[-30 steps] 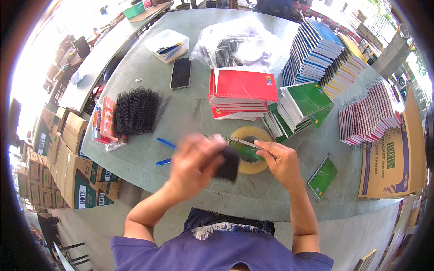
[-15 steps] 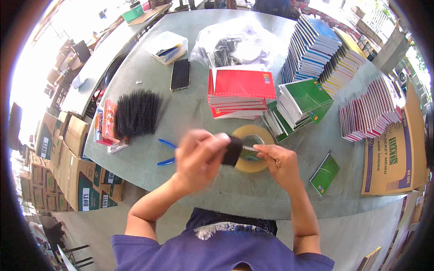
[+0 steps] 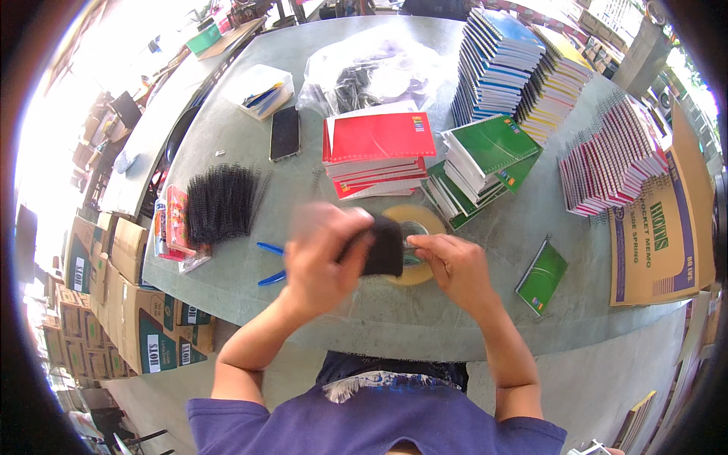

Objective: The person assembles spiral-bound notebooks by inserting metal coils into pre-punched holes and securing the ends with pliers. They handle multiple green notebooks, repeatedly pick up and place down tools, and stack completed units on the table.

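A black, soft-looking flat piece (image 3: 385, 249) hangs from the closed fingers of my left hand (image 3: 322, 262), which is partly smeared by motion. My right hand (image 3: 459, 269) is closed in a pinch just right of the black piece; what its fingertips hold is too small to make out. Both hands are above a large roll of clear yellowish tape (image 3: 434, 218) lying flat on the table. Blue-handled pliers (image 3: 271, 279) lie left of my left hand, their head hidden behind it.
Beyond my hands stand stacks of red notebooks (image 3: 379, 138), green notebooks (image 3: 489, 144) and blue notebooks (image 3: 504, 57). Black spiral coils (image 3: 220, 203) lie left, near a phone (image 3: 285, 133). A single green notebook (image 3: 542, 278) and a carton (image 3: 656, 243) are at right.
My view has shifted a little, so the tabletop things appear displaced left. The black piece is turned broader toward me, and the thin silvery strip seen between it and my right fingers no longer shows clearly.
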`<action>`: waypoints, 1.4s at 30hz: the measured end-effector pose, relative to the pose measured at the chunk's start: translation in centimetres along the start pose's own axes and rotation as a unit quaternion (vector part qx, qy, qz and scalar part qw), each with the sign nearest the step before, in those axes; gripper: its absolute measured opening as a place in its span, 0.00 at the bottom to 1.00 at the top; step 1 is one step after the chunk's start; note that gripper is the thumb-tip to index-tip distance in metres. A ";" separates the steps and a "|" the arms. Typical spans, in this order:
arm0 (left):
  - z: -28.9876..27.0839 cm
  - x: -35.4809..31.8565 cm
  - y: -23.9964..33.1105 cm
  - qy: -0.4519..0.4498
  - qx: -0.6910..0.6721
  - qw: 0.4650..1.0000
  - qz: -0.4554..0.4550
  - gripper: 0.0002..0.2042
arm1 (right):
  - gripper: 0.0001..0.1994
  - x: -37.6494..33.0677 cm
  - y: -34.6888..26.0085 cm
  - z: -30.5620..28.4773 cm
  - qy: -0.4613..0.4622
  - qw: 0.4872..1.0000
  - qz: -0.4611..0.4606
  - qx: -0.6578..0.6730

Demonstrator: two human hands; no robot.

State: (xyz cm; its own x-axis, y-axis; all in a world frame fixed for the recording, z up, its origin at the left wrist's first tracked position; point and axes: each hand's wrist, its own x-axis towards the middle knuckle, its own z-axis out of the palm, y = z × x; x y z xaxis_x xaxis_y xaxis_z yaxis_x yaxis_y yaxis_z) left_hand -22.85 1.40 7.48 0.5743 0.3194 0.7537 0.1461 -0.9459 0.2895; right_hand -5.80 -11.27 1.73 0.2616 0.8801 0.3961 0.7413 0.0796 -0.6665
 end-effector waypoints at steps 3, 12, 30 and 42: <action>0.8 -2.6 -0.4 -0.123 -0.084 0.985 -0.087 0.14 | 0.10 0.4 -0.1 -0.6 0.019 0.999 -0.019 -0.028; 2.6 -2.4 -1.1 -0.153 0.011 0.988 -0.005 0.11 | 0.09 1.2 -1.3 -0.8 -0.022 0.979 -0.049 -0.195; -0.2 -1.7 -4.2 -0.237 -0.106 0.959 -0.113 0.15 | 0.15 -0.3 4.6 0.8 0.047 0.950 0.058 0.302; 0.5 -2.4 -4.5 -0.218 -0.094 0.961 -0.140 0.11 | 0.08 -0.6 3.0 1.2 0.050 0.911 0.180 0.369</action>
State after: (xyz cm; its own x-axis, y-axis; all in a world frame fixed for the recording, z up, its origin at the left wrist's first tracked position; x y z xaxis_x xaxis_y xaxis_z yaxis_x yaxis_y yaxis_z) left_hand -24.50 4.86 4.05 0.8223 0.4674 0.3245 0.2189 -0.7863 0.5778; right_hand -4.47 -10.98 -1.23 0.4875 0.8675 0.0992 -0.0102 0.1192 -0.9928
